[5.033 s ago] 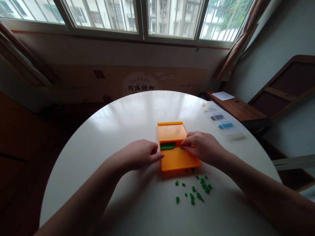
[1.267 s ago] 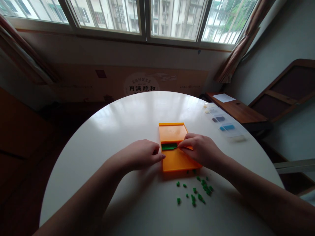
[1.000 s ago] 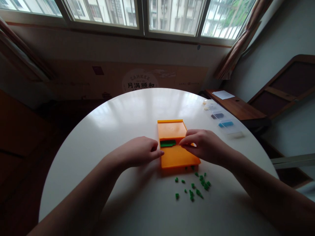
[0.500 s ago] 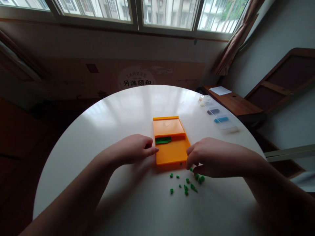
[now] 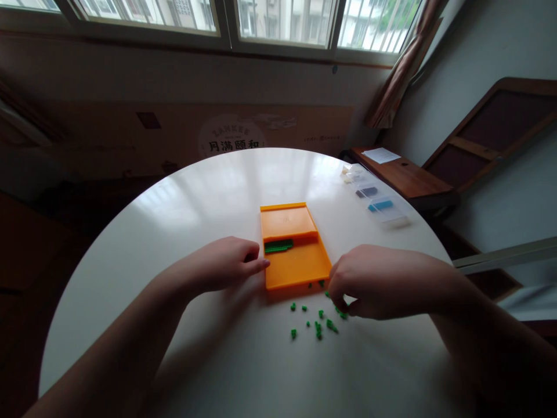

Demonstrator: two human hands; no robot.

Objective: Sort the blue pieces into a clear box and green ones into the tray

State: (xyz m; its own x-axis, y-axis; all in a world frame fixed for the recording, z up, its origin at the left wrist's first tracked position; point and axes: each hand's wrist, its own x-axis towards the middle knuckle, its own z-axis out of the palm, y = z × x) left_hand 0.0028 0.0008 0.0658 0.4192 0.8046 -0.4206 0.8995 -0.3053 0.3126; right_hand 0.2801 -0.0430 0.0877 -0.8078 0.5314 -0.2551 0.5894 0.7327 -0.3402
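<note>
My right hand point(image 5: 383, 281) has left the flat orange plastic tray point(image 5: 296, 264) and now pinches narrowly at the loose small green bricks point(image 5: 319, 325) on the round white table point(image 5: 195, 197). My left hand point(image 5: 217, 264), fingers curled, steadies the tray, where the green brick strip point(image 5: 278, 246) lies.

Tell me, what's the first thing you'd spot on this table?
The bright orange tray in the middle of the white round table, with a strip of joined green bricks inside. Just in front of it lie scattered loose green bricks, where the right hand is reaching down.
</note>
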